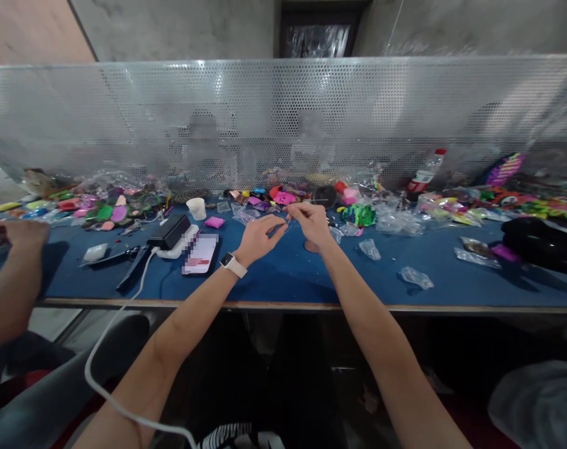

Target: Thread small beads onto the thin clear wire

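Note:
Over the blue tabletop [283, 284], my two hands meet at the fingertips. My left hand [259, 238], with a watch [233, 264] on its wrist, has thumb and fingers drawn together in a pinch; what lies in it is too small to name. Opposite it, my right hand [312, 222] is closed, thumb against fingers, on something tiny I cannot make out. A thin, needle-like rod [319, 201] shows beside its knuckles; whether the hand holds it is unclear. Partly hidden below the right hand is a brownish round piece [311, 247]. Clear plastic scraps [370, 249] lie to the right.
Left of my hands are a phone [200, 254], a black box-shaped device [169, 231] with a white cable [140, 282], and a white cup [196, 208]. Colourful small pieces line the perforated metal panel [246, 125]. A bottle [426, 174] stands right. Another person's hand [28, 234] is far left.

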The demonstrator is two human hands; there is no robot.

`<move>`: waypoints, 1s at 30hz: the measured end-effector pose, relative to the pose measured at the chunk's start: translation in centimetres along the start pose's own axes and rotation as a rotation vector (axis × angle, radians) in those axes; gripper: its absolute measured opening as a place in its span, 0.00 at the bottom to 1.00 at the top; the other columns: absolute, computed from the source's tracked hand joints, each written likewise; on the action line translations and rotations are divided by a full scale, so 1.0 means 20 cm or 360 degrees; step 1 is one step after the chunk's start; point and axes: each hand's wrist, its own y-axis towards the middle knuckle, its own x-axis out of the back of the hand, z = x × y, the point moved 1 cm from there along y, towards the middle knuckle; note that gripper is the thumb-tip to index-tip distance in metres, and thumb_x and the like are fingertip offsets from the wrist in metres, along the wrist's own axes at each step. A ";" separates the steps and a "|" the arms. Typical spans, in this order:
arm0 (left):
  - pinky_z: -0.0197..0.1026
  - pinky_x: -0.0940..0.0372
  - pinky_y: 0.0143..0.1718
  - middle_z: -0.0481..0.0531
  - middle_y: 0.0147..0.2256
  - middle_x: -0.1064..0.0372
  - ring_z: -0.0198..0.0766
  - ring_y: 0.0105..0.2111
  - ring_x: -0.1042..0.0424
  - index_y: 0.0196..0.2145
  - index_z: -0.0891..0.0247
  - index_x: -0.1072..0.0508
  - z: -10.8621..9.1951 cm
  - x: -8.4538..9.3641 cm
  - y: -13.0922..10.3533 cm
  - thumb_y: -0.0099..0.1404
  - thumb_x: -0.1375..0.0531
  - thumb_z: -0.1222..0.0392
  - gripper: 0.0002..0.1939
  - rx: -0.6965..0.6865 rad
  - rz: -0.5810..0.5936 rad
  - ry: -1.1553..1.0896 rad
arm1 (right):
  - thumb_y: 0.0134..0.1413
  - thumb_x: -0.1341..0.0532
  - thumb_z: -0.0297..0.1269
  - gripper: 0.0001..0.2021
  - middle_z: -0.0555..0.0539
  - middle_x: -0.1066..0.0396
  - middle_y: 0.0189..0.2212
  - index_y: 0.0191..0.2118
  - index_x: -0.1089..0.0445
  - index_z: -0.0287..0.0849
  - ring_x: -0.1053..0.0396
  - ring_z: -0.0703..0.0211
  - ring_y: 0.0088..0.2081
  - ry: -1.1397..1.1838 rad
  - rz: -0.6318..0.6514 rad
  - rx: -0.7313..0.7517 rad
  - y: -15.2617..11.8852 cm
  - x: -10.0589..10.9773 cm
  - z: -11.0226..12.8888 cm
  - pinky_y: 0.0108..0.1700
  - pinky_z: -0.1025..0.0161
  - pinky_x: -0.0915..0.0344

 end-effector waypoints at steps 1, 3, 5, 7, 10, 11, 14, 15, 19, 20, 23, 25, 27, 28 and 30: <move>0.39 0.33 0.36 0.51 0.35 0.21 0.35 0.31 0.26 0.42 0.61 0.20 0.00 0.00 0.00 0.78 0.41 0.52 0.13 -0.0007 0.0018 -0.0003 | 0.57 0.32 0.67 0.28 0.47 0.23 0.26 0.31 0.19 0.43 0.27 0.56 0.31 0.0035 0.0034 -0.0044 0.00 0.00 0.00 0.38 0.59 0.30; 0.39 0.33 0.37 0.51 0.35 0.21 0.35 0.31 0.26 0.42 0.60 0.19 0.00 -0.01 0.00 0.78 0.41 0.51 0.13 -0.0028 0.0053 -0.0020 | 0.56 0.31 0.66 0.28 0.48 0.25 0.25 0.29 0.20 0.42 0.30 0.58 0.30 0.0101 0.0105 -0.0135 0.00 0.00 -0.01 0.37 0.60 0.32; 0.39 0.32 0.38 0.51 0.35 0.21 0.35 0.32 0.25 0.42 0.60 0.20 0.01 -0.01 -0.01 0.78 0.41 0.51 0.14 -0.0064 0.0098 -0.0030 | 0.55 0.31 0.66 0.28 0.48 0.25 0.25 0.27 0.22 0.42 0.32 0.60 0.29 0.0169 0.0221 -0.0231 0.00 -0.01 -0.03 0.36 0.61 0.33; 0.38 0.32 0.38 0.51 0.35 0.21 0.35 0.33 0.25 0.41 0.61 0.20 0.02 -0.01 -0.01 0.79 0.42 0.51 0.14 -0.0102 0.0135 -0.0020 | 0.54 0.31 0.67 0.29 0.48 0.26 0.25 0.27 0.22 0.42 0.33 0.61 0.29 0.0187 0.0334 -0.0316 0.00 -0.01 -0.04 0.35 0.62 0.35; 0.38 0.34 0.38 0.52 0.35 0.22 0.36 0.34 0.25 0.42 0.61 0.21 0.03 -0.02 -0.01 0.79 0.42 0.53 0.13 -0.0077 0.0068 0.0027 | 0.55 0.33 0.68 0.31 0.50 0.30 0.21 0.25 0.24 0.41 0.36 0.61 0.26 -0.0049 0.0250 -0.0319 -0.01 -0.01 -0.05 0.32 0.62 0.38; 0.38 0.34 0.37 0.52 0.35 0.22 0.36 0.33 0.25 0.42 0.62 0.22 0.03 -0.02 -0.01 0.79 0.42 0.54 0.12 -0.0044 0.0030 0.0044 | 0.56 0.33 0.67 0.30 0.50 0.31 0.20 0.23 0.26 0.41 0.36 0.61 0.26 -0.0184 0.0134 -0.0260 -0.01 -0.01 -0.04 0.32 0.61 0.38; 0.39 0.36 0.35 0.51 0.33 0.24 0.36 0.30 0.27 0.41 0.62 0.23 0.05 -0.03 -0.01 0.78 0.41 0.54 0.11 0.0078 -0.0055 0.0093 | 0.60 0.31 0.58 0.24 0.48 0.27 0.24 0.25 0.26 0.42 0.30 0.57 0.31 -0.0491 -0.0211 0.0069 -0.03 -0.01 -0.01 0.39 0.59 0.33; 0.39 0.37 0.34 0.51 0.32 0.24 0.36 0.29 0.28 0.41 0.62 0.23 0.06 -0.04 -0.01 0.79 0.41 0.54 0.11 0.0119 -0.0068 0.0107 | 0.62 0.31 0.55 0.20 0.47 0.24 0.28 0.29 0.24 0.43 0.27 0.55 0.34 -0.0535 -0.0256 0.0187 -0.04 -0.01 0.00 0.42 0.58 0.31; 0.39 0.39 0.32 0.49 0.29 0.27 0.36 0.27 0.30 0.42 0.63 0.24 0.07 -0.04 -0.01 0.79 0.43 0.55 0.11 0.0225 -0.0111 0.0118 | 0.69 0.36 0.42 0.09 0.43 0.20 0.41 0.45 0.19 0.45 0.23 0.50 0.44 -0.0629 -0.0059 0.0512 -0.06 -0.04 0.01 0.51 0.52 0.27; 0.39 0.40 0.31 0.49 0.28 0.27 0.36 0.27 0.31 0.42 0.62 0.23 0.08 -0.04 -0.01 0.79 0.43 0.55 0.11 0.0227 -0.0109 0.0105 | 0.69 0.37 0.39 0.09 0.42 0.20 0.44 0.47 0.19 0.46 0.23 0.49 0.47 -0.0661 0.0011 0.0562 -0.07 -0.05 0.00 0.53 0.50 0.27; 0.39 0.37 0.32 0.50 0.30 0.25 0.37 0.28 0.29 0.43 0.62 0.23 0.07 -0.03 -0.01 0.79 0.44 0.55 0.12 0.0202 -0.0078 0.0068 | 0.69 0.39 0.34 0.11 0.42 0.20 0.49 0.48 0.18 0.49 0.24 0.47 0.53 -0.0720 0.0109 0.0636 -0.07 -0.06 -0.03 0.58 0.47 0.27; 0.39 0.35 0.34 0.51 0.33 0.23 0.37 0.29 0.28 0.44 0.62 0.22 0.07 -0.03 -0.01 0.80 0.44 0.54 0.13 0.0163 -0.0072 0.0051 | 0.68 0.38 0.33 0.11 0.43 0.20 0.47 0.47 0.17 0.50 0.24 0.47 0.52 -0.0700 0.0096 0.0626 -0.07 -0.06 -0.04 0.57 0.47 0.27; 0.40 0.34 0.35 0.52 0.35 0.22 0.37 0.31 0.26 0.45 0.62 0.22 0.07 -0.03 -0.01 0.80 0.45 0.54 0.13 0.0126 -0.0091 0.0042 | 0.67 0.38 0.32 0.12 0.44 0.19 0.45 0.48 0.18 0.50 0.23 0.48 0.50 -0.0650 0.0070 0.0576 -0.07 -0.07 -0.04 0.57 0.47 0.27; 0.40 0.33 0.35 0.52 0.35 0.22 0.37 0.31 0.26 0.44 0.62 0.22 0.07 -0.03 -0.01 0.80 0.45 0.54 0.13 0.0112 -0.0105 0.0044 | 0.66 0.38 0.31 0.13 0.44 0.19 0.44 0.50 0.18 0.50 0.23 0.48 0.50 -0.0623 0.0060 0.0539 -0.07 -0.08 -0.04 0.57 0.47 0.27; 0.40 0.32 0.36 0.53 0.36 0.21 0.37 0.32 0.25 0.44 0.62 0.23 0.08 -0.03 -0.01 0.80 0.45 0.54 0.14 0.0092 -0.0133 0.0071 | 0.64 0.38 0.29 0.17 0.44 0.19 0.44 0.55 0.20 0.50 0.24 0.48 0.50 -0.0576 0.0056 0.0462 -0.08 -0.09 -0.02 0.58 0.46 0.28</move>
